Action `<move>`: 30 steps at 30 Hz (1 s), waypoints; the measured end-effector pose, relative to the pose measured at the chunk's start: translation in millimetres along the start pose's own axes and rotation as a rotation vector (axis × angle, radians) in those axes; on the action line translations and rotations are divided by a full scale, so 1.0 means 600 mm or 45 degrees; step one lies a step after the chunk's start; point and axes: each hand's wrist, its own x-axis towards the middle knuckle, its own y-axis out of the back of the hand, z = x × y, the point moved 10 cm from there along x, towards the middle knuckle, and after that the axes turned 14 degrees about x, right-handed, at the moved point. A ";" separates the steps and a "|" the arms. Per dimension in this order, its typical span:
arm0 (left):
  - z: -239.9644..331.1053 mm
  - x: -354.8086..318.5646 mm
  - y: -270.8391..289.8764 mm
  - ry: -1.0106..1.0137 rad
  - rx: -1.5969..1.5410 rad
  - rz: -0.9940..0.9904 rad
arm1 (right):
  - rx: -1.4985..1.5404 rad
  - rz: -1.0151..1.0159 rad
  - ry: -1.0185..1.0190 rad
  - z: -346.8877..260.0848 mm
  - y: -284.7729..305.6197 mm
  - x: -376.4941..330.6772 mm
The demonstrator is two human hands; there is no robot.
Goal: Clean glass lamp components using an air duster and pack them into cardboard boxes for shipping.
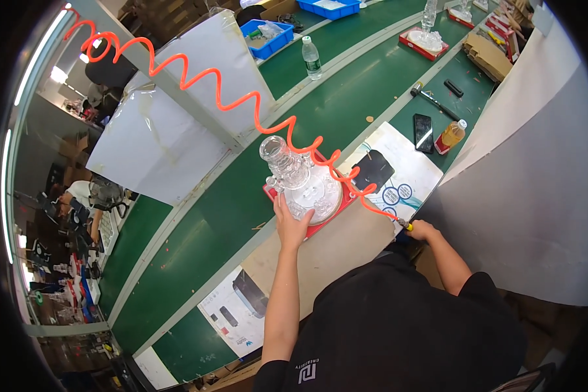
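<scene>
A clear, ornate piece (310,186) with a round whitish base and a ribbed, bottle-like neck sits in a red tray (323,227) at the near edge of the bench. My left hand (293,225) grips its near left side, thumb over the round base and fingers around the edge. An orange coiled air hose (255,108) comes down from the upper left and passes in front of the piece. Its yellow-ended fitting (406,226) meets my right hand (424,230), which is closed at the bench edge, right of the piece. Whatever tool lies below the fitting is hidden by that hand.
Cardboard (326,255) covers the near bench edge. A phone (423,132), a drink bottle (451,136) and a hammer (434,101) lie or stand at right. Across the green belt (196,261) are a water bottle (311,57) and blue bins (266,38). Similar clear pieces (426,40) stand farther along.
</scene>
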 end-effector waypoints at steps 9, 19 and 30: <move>-0.026 -0.012 0.005 0.107 0.077 0.032 | -0.365 -0.166 -0.120 -0.109 0.036 -0.111; -0.082 -0.093 0.080 0.166 0.126 0.053 | 0.783 0.087 1.077 -0.414 -0.053 -0.103; -0.099 -0.243 0.118 0.293 0.201 -0.064 | -0.240 0.122 0.988 -0.486 -0.134 -0.074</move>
